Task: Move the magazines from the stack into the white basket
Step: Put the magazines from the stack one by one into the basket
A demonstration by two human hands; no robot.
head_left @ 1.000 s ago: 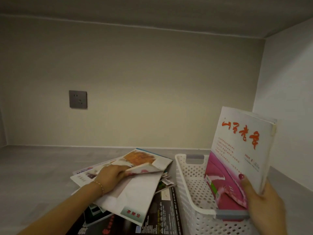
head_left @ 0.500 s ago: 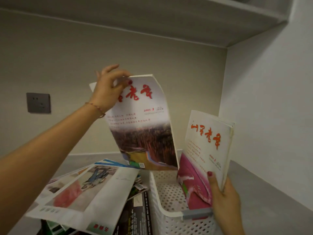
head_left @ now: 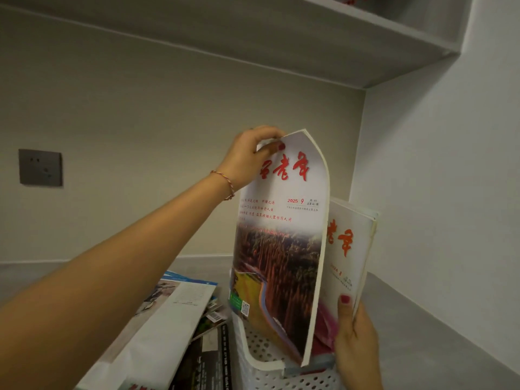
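- Moving rightward since half a second ago, the left hand (head_left: 247,159) is bringing the 2025-9 magazine (head_left: 281,249) from above the stack to just in front of the upright magazines (head_left: 351,243), its lower edge now dipping inside the basket (head_left: 261,358).
- Far to the left of that hand, the socket (head_left: 40,167) is sitting on the back wall.
- Below the left forearm, the stack (head_left: 168,327) is lying fanned and untidy, with several issues waiting.
- The left hand is pinching the magazine's top corner, thumb in front and fingers curled behind, so the cover is bowing and hanging nearly upright.
- Beneath the hanging magazine, the basket is standing beside the stack, touching it or nearly so.
- The right hand (head_left: 354,342) is gripping the upright magazines by their lower edge, thumb across the front, steadying them in the basket's right part.
- Step in hand, as I judge it: lowering this issue into the basket against those already standing.
- The next move is probably calling for letting it slide down flush, the right hand widening its grip to take it in, then the left hand letting go and reaching back to the stack.
- Also differing: the view is sitting closer, and the upright magazines are now half hidden behind the new one.
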